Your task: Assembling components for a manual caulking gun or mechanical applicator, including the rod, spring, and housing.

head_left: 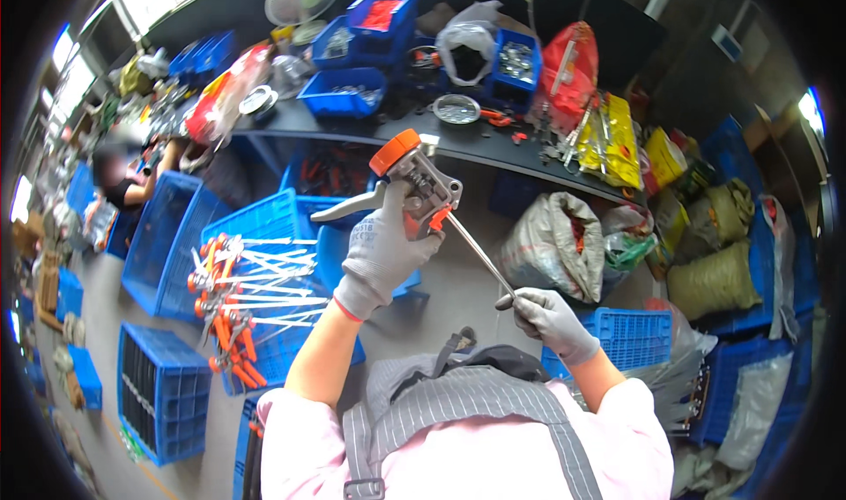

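My gloved left hand is wrapped around a lever-type hand tool with a metal body, a round orange cap and a grey lever. The tool is held up in front of the bench, its orange cap at the top. A thin metal rod slants from the tool's body down to the right. At the rod's lower end, the gloved fingers of my right hand are pinched together on it. To the left, several similar tools with orange parts and pale rods lie piled on blue crates.
A dark bench runs across the back, bearing blue parts bins, a round dish and bags. A white woven sack stands on the floor at right, near a blue basket. Another person is at far left.
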`<act>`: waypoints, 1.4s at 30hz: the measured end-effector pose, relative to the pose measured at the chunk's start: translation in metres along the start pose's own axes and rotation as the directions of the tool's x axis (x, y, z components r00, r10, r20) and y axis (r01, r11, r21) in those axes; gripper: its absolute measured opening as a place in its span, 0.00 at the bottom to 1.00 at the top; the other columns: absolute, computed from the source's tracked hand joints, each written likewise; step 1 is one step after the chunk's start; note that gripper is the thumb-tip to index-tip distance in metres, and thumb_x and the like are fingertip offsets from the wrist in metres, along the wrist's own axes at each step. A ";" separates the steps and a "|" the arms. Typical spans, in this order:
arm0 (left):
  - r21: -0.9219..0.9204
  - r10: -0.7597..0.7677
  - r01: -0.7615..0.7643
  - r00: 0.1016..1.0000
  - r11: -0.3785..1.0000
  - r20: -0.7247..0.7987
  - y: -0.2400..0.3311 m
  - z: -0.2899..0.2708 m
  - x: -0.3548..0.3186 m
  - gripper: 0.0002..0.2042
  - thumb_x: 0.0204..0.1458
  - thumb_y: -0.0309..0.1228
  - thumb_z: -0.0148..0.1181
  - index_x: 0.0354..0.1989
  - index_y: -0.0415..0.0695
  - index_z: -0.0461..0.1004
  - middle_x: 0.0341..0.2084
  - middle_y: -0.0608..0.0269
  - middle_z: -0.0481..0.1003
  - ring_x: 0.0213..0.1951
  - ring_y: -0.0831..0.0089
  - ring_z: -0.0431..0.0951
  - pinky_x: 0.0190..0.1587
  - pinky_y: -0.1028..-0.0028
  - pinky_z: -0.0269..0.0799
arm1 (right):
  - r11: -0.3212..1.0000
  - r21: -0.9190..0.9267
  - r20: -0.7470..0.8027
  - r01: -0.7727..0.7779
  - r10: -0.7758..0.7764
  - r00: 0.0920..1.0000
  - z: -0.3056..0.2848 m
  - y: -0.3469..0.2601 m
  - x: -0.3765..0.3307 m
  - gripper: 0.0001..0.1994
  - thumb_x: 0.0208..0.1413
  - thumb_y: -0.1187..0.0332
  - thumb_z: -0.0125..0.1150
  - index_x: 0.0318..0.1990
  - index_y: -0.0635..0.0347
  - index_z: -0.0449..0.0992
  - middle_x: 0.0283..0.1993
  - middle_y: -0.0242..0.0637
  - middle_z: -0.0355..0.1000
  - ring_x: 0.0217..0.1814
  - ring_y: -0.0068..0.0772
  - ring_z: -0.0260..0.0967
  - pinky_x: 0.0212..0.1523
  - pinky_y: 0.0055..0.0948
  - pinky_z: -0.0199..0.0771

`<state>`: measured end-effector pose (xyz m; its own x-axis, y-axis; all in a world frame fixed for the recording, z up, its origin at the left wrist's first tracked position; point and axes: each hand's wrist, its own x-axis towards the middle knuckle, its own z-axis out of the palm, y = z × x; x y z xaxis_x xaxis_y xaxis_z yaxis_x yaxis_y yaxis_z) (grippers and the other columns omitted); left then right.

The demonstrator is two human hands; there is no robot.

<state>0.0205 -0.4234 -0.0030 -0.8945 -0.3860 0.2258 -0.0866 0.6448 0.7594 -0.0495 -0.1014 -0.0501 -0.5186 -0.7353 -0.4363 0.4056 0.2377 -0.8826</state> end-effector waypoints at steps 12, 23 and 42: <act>-0.013 0.585 -0.590 0.797 0.807 0.152 0.144 0.282 0.301 0.38 0.50 0.26 0.81 0.68 0.39 0.65 0.46 0.47 0.83 0.45 0.48 0.89 0.44 0.59 0.85 | 0.762 0.298 -0.221 0.574 -0.530 0.819 -0.335 -0.167 0.139 0.33 0.71 0.65 0.68 0.76 0.66 0.61 0.67 0.39 0.72 0.56 0.23 0.78 0.45 0.25 0.85; -0.313 0.745 -0.685 0.652 0.657 0.136 0.087 0.411 0.673 0.42 0.49 0.27 0.77 0.74 0.41 0.64 0.65 0.38 0.75 0.49 0.42 0.86 0.47 0.54 0.84 | 0.810 0.143 -0.569 0.568 -0.403 0.717 -0.517 -0.344 0.399 0.11 0.72 0.69 0.70 0.58 0.56 0.81 0.42 0.18 0.82 0.34 0.04 0.71 0.26 0.15 0.59; -0.365 0.778 -0.687 0.564 0.629 0.279 0.138 0.577 1.036 0.39 0.53 0.34 0.78 0.74 0.42 0.69 0.38 0.43 0.83 0.39 0.45 0.87 0.42 0.53 0.82 | 0.809 0.228 -0.727 0.542 -0.228 0.647 -0.771 -0.504 0.563 0.21 0.76 0.57 0.65 0.68 0.56 0.74 0.46 0.25 0.78 0.37 0.18 0.74 0.35 0.21 0.72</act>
<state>-1.1716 -0.3539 -0.0163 -0.6938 0.4677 0.5477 0.7199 0.4299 0.5449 -1.1265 -0.1463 0.0144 -0.9756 -0.0684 -0.2085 0.2191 -0.3508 -0.9105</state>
